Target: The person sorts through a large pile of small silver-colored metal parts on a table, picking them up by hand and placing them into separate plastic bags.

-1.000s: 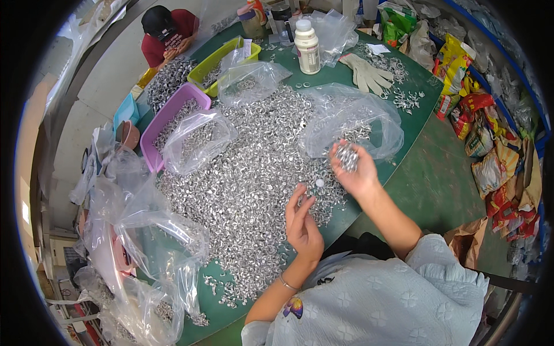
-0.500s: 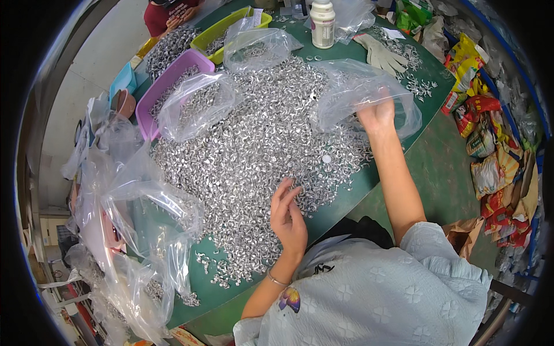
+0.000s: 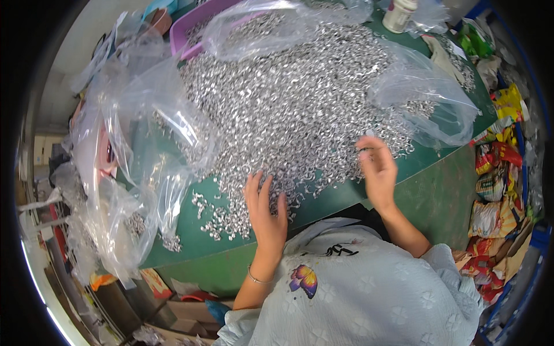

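Note:
A broad heap of small silvery curved metal pieces (image 3: pixel 277 109) covers much of the green table (image 3: pixel 222 254). At its near edge my left hand (image 3: pixel 265 216) rests with fingers apart, fingertips at the pieces and nothing visibly gripped. My right hand (image 3: pixel 381 179) hovers by the heap's right near edge, thumb and fingers curled toward each other. Whatever lies between those fingertips is too small to make out. Beyond that hand a clear plastic bag (image 3: pixel 444 101) lies slack, with some metal pieces at its mouth.
More clear bags (image 3: pixel 104 132) drape over the table's left side. At the back stand a purple basket (image 3: pixel 180 34) and a white bottle (image 3: pixel 398 16). A pale glove (image 3: pixel 440 55) lies to the right. Colourful packets (image 3: pixel 490 179) line the right side beyond the table edge.
My right hand has come out of the clear bag and back toward me, to the heap's near edge. My left hand has shifted slightly left. The view has tilted toward me.

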`<action>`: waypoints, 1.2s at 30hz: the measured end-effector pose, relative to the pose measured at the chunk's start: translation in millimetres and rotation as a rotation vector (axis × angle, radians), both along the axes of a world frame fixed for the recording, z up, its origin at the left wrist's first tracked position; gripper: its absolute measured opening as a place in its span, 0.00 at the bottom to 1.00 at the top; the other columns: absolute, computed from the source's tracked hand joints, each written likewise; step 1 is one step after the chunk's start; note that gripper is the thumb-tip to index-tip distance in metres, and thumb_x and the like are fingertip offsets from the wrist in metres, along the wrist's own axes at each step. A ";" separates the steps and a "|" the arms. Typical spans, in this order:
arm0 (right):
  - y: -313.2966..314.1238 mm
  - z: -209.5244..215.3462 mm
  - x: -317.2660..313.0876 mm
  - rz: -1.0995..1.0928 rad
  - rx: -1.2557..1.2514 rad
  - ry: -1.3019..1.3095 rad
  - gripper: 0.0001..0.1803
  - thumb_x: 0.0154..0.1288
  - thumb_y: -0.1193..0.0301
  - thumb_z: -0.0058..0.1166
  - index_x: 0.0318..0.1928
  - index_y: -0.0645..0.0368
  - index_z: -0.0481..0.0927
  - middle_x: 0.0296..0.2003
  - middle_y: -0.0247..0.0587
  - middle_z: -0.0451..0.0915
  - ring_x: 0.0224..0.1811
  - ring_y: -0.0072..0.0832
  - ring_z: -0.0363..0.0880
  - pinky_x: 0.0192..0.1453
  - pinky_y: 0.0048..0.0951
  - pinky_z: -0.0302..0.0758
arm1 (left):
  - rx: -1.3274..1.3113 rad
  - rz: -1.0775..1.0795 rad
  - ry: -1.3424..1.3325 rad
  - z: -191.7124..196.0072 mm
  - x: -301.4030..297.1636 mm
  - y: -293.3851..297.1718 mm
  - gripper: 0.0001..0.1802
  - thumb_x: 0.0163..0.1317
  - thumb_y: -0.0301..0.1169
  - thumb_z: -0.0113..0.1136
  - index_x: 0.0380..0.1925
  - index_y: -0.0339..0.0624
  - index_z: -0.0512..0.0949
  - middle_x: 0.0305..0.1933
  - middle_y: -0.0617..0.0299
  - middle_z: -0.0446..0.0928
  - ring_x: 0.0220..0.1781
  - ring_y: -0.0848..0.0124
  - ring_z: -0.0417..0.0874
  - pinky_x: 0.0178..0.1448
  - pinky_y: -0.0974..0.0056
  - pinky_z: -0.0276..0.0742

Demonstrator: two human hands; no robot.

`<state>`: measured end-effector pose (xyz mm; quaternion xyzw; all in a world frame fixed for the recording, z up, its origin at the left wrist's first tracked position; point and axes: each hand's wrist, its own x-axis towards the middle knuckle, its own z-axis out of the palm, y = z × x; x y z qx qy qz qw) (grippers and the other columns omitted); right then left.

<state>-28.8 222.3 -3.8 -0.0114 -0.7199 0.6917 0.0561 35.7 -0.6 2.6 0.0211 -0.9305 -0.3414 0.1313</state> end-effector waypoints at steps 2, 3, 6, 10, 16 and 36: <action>-12.2 3.4 0.1 0.337 0.457 0.315 0.16 0.56 0.77 0.58 0.47 0.59 0.76 0.47 0.41 0.74 0.50 0.36 0.70 0.56 0.33 0.65 | -0.125 0.058 -0.083 -1.3 21.6 -3.0 0.30 0.53 0.25 0.65 0.58 0.40 0.68 0.69 0.48 0.59 0.72 0.46 0.55 0.71 0.42 0.47; -20.0 0.7 0.7 0.409 0.542 0.359 0.21 0.52 0.75 0.62 0.48 0.58 0.76 0.48 0.42 0.73 0.53 0.41 0.68 0.56 0.37 0.64 | -0.127 0.033 -0.141 -8.9 30.9 -7.5 0.38 0.51 0.32 0.69 0.62 0.43 0.64 0.73 0.50 0.51 0.74 0.43 0.46 0.70 0.34 0.37; -45.1 4.3 8.4 0.599 0.682 0.418 0.22 0.50 0.73 0.64 0.49 0.57 0.76 0.52 0.41 0.70 0.59 0.42 0.65 0.57 0.41 0.63 | -0.225 0.074 -0.170 -18.5 43.6 -11.1 0.40 0.50 0.37 0.69 0.63 0.44 0.63 0.73 0.50 0.51 0.74 0.40 0.44 0.69 0.31 0.36; -68.5 -0.3 18.3 0.728 0.735 0.399 0.27 0.49 0.70 0.65 0.52 0.55 0.74 0.56 0.42 0.66 0.63 0.44 0.61 0.59 0.43 0.61 | -0.286 0.081 -0.161 -25.9 39.9 -28.0 0.40 0.51 0.42 0.68 0.63 0.45 0.65 0.73 0.52 0.52 0.73 0.40 0.46 0.68 0.29 0.36; -80.0 -5.5 14.1 0.734 0.907 0.460 0.24 0.50 0.69 0.64 0.51 0.53 0.76 0.54 0.37 0.69 0.58 0.39 0.65 0.56 0.41 0.62 | -0.301 0.028 -0.107 -29.0 28.7 -56.4 0.27 0.53 0.38 0.66 0.55 0.48 0.73 0.71 0.56 0.57 0.73 0.44 0.51 0.66 0.27 0.38; -79.3 0.0 -1.9 0.308 0.837 0.404 0.07 0.49 0.77 0.62 0.29 0.56 0.77 0.28 0.32 0.76 0.35 0.33 0.71 0.41 0.34 0.61 | -0.248 0.046 -0.003 -14.9 -17.0 -38.9 0.17 0.51 0.28 0.66 0.43 0.45 0.77 0.47 0.61 0.73 0.52 0.60 0.71 0.61 0.49 0.56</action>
